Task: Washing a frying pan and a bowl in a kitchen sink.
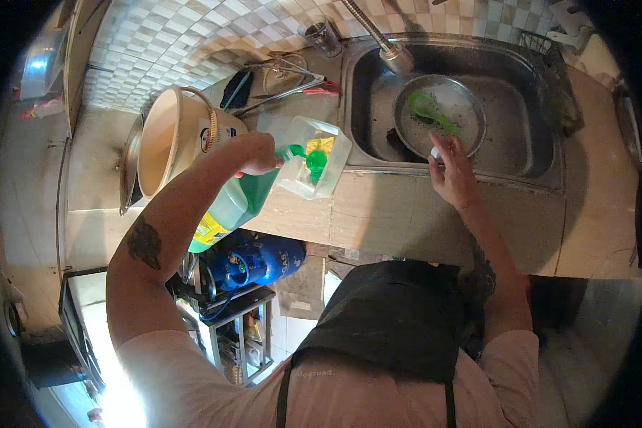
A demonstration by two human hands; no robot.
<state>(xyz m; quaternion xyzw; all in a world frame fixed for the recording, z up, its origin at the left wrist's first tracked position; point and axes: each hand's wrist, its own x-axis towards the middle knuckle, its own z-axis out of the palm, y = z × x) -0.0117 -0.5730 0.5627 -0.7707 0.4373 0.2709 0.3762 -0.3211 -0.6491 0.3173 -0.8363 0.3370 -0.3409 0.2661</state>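
My left hand (258,153) grips a large plastic jug (230,206) of green liquid, tilted with its mouth towards the right. Green liquid (316,163) runs from the mouth onto a yellow sponge (321,144) inside a translucent plastic container (339,160). That container sits on the counter against the sink's left side. My right hand (452,174) is over the sink's front rim, with a small white cap-like piece (434,152) at its fingers. Just beyond the fingers, a round metal pan (473,107) rests in the sink, holding a green spoon-like utensil (425,107) and dark specks.
The steel sink (519,155) has a flexible faucet (397,58) above it. A cream bucket (160,139) stands left of the jug. Red-handled tongs (321,90) and a drinking glass (322,40) are behind the container. Below the counter is a blue gas cylinder (278,259).
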